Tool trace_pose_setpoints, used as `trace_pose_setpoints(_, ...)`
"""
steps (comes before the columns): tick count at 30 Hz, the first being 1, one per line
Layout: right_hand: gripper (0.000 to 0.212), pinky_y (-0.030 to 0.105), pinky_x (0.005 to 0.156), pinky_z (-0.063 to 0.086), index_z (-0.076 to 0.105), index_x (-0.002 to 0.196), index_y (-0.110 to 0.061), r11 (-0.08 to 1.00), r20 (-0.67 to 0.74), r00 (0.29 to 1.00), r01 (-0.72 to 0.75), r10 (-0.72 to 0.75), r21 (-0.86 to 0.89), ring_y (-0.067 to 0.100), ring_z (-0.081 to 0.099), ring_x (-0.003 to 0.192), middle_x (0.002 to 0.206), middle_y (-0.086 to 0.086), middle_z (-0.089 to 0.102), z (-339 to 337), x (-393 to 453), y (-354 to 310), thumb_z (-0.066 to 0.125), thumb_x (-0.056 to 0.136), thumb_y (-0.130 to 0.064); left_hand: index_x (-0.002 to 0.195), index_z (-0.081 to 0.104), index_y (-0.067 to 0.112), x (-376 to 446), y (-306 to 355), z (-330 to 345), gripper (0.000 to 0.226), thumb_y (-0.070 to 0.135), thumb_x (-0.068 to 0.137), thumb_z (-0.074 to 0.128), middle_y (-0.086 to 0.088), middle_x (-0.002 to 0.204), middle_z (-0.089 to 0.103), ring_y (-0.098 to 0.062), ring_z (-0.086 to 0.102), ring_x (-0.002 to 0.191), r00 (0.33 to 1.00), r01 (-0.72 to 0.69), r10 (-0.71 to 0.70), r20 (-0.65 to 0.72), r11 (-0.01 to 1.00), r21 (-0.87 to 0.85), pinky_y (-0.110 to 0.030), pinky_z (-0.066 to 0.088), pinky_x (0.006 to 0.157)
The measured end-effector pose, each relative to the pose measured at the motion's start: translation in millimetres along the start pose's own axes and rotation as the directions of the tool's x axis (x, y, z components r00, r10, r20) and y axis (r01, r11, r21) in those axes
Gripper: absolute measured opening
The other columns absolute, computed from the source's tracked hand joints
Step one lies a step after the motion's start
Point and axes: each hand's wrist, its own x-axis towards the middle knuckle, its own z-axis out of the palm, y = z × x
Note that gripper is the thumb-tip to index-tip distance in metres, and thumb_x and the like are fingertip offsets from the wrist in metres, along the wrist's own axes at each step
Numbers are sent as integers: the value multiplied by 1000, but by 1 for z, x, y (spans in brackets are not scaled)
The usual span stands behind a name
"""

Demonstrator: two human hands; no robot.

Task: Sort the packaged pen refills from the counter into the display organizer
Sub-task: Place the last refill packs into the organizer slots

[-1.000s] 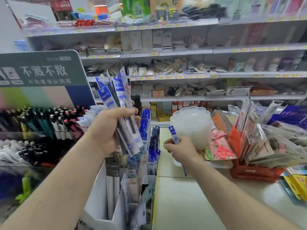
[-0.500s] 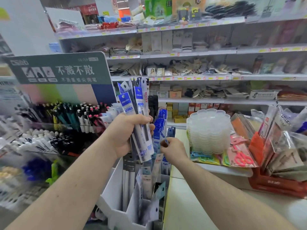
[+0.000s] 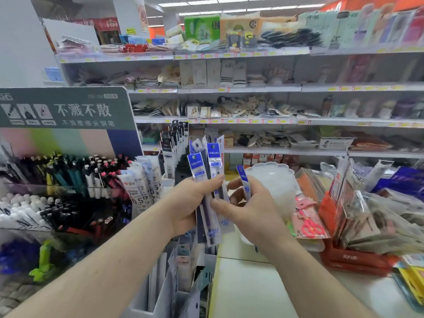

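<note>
The left hand (image 3: 190, 203) gripped a fan of upright refill packets (image 3: 212, 193), while the nearer right hand (image 3: 250, 207) pinched one packet (image 3: 244, 182) above the organizer (image 3: 160, 294).

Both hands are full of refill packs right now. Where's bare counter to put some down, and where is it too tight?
Bare counter lies in front, between the display organizer on its left and the red tray on its right. Farther back it is crowded: the clear dish stack and scissors packs fill that end, just beyond the left hand and right hand.
</note>
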Motion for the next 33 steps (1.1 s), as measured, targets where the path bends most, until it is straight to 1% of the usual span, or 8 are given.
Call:
trace_pose_setpoints(4, 34, 20, 60, 47, 59, 96, -15, 998, -56, 997, -57, 55, -29, 14, 50, 64, 71, 3, 52, -4, 0, 10, 85, 76, -18, 122, 63, -1, 6, -8, 1, 44, 27, 87, 62, -23, 111, 71, -31, 72, 92, 999, 12, -11, 45, 1000, -25, -36, 61, 69)
trace_pose_setpoints(8, 16, 21, 60, 53, 68, 93, -21, 995, -71, 996, -56, 62, 81, 11, 72, 73, 78, -5, 75, -12, -6, 10, 78, 83, -14, 118, 66, -1, 8, -17, -9, 44, 17, 79, 70, -31, 112, 67, -32, 67, 91, 998, 19, -21, 52, 999, 42, -41, 59, 76)
trace_pose_setpoints(12, 35, 58, 78, 55, 69, 105, -17, 974, -46, 987, -145, 155, 175, 44, 68, 94, 92, 9, 76, -16, -8, 15, 80, 74, -32, 120, 63, -5, 11, -24, -10, 43, 12, 81, 72, -39, 119, 59, -35, 61, 95, 1000, 19, -20, 13, 999, 47, -43, 56, 79)
trace_pose_setpoints(18, 14, 20, 52, 46, 68, 95, -17, 976, 76, 987, -154, 143, 153, 14, 63, 58, 72, 7, 67, -6, -16, 17, 73, 85, -10, 110, 69, 1, 11, -27, -5, 32, 9, 79, 72, -20, 98, 74, -30, 73, 85, 998, 11, -15, 64, 998, 65, -38, 57, 68)
trace_pose_setpoints(21, 38, 24, 45, 31, 63, 103, -12, 920, -39, 943, -312, 330, 236, 11, 39, 45, 60, 2, 55, -9, -8, 16, 56, 91, -47, 108, 68, 1, 14, -26, -6, 26, 3, 83, 72, -19, 91, 75, -30, 74, 76, 1000, 3, -1, -23, 997, 77, -37, 58, 62)
trace_pose_setpoints(25, 70, 26, 44, 45, 70, 100, -3, 806, -82, 904, -330, 420, 491, 17, 54, 52, 72, 9, 66, -20, 5, 7, 27, 102, -58, 112, 66, 5, 17, -28, -7, 30, -1, 83, 72, -15, 97, 76, -30, 74, 87, 997, -39, 46, -56, 992, 123, -43, 61, 71)
trace_pose_setpoints(30, 61, 44, 75, 61, 69, 95, -14, 875, -202, 904, -275, 377, 399, 22, 74, 72, 74, 5, 76, -6, 11, -2, 27, 103, -57, 116, 65, 7, 20, -33, -5, 40, 2, 79, 78, -11, 103, 75, -28, 72, 98, 997, -76, 81, -9, 961, 265, -54, 55, 92)
trace_pose_setpoints(33, 57, 33, 74, 57, 68, 97, -16, 919, -254, 896, -302, 365, 254, 13, 72, 77, 76, -3, 75, 0, 14, -2, 28, 104, -55, 116, 66, 7, 18, -34, -4, 37, 2, 81, 77, -10, 106, 75, -26, 72, 101, 994, -109, 102, 39, 953, 283, -51, 52, 97)
